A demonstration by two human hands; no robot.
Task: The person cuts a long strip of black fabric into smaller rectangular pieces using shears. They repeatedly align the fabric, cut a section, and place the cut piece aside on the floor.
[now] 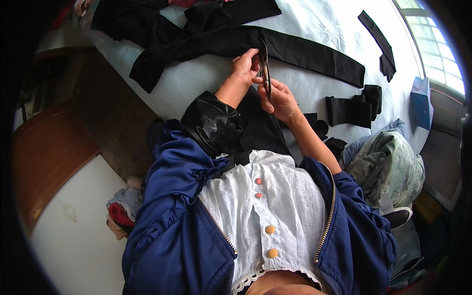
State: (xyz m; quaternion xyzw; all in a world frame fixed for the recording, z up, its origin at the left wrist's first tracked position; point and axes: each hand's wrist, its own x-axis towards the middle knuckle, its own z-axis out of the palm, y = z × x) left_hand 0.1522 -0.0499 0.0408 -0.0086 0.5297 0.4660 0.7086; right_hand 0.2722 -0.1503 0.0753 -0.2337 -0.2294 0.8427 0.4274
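Note:
A long piece of black fabric (221, 40) lies across the pale sheet-covered surface before me. My right hand (277, 96) grips a pair of scissors (264, 64) seen nearly edge-on, with the blades pointing away from me and over the fabric. Just left of the blades, my left hand (245, 64) has the fabric's near edge pinched, the thumb on top and the other fingers curled. Right of the scissors, a long folded-looking black strip (317, 57) continues from that spot. Whether the strip is fully separate from the left part cannot be told.
Folded black cloth (348, 110) lies to the right, a narrow black scrap (379, 44) farther off. A blue box (422, 103) stands at the right edge near a window (435, 40). A patterned bundle of cloth (387, 166) sits nearer; crumpled garments (123, 208) lie at lower left.

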